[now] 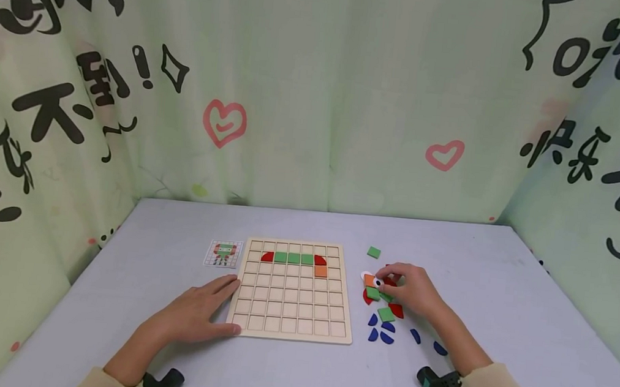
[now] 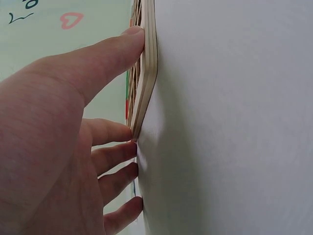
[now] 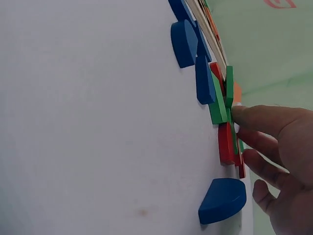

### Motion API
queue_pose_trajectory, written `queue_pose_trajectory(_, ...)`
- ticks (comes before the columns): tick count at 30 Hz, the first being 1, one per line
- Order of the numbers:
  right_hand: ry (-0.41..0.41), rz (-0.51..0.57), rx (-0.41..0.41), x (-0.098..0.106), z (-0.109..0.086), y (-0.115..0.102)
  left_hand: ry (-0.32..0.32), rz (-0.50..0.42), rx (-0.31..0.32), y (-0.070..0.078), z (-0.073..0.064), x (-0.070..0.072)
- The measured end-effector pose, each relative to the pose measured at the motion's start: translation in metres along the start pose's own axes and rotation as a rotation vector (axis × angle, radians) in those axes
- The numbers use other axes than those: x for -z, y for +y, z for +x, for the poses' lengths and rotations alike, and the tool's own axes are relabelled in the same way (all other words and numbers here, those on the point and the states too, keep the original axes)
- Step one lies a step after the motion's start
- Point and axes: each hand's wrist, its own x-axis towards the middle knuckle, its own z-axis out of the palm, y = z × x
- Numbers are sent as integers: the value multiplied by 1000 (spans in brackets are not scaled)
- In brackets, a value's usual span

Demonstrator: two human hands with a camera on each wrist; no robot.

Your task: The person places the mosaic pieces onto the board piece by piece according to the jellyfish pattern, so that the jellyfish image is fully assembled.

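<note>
I have the right hand [image 1: 412, 290] pinching a white, black-centred round piece [image 1: 378, 282] at the pile of red, green and orange tiles [image 1: 372, 293]; the left hand [image 1: 194, 311], fingers spread, rests against the pale wooden grid board [image 1: 291, 310]. I'd lift straight up, sparing neighbours.

Before me, and round to both sides, I see a pale green curtain [image 1: 341, 85] with a pink smiling heart [image 1: 224, 128] left of centre and a plainer heart [image 1: 446, 149] to the right. Bold black lettering [image 1: 43, 118] runs down my left, near an exclamation mark [image 1: 141, 63] and a four-pointed star [image 1: 174, 70], with more on my right; below spreads my pale bench [image 1: 283, 375], bearing one faint brownish spot [image 3: 142, 212].
</note>
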Motion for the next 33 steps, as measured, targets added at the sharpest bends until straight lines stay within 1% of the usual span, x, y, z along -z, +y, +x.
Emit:
queue_pose_trajectory(9, 19, 3, -23, -2, 3, -5, 8, 2, -11, 0, -1, 1)
queue_pose_trajectory(16, 14, 30, 45, -5, 7, -11, 4, -3, -4, -1, 0, 0)
queue_pose_trajectory(28, -6, 44, 39, -16, 17, -30, 2, -2, -6, 0, -1, 1)
queue_pose_trajectory(33, -13, 49, 76, -21, 23, -38, 5, -1, -8, 0, -1, 1)
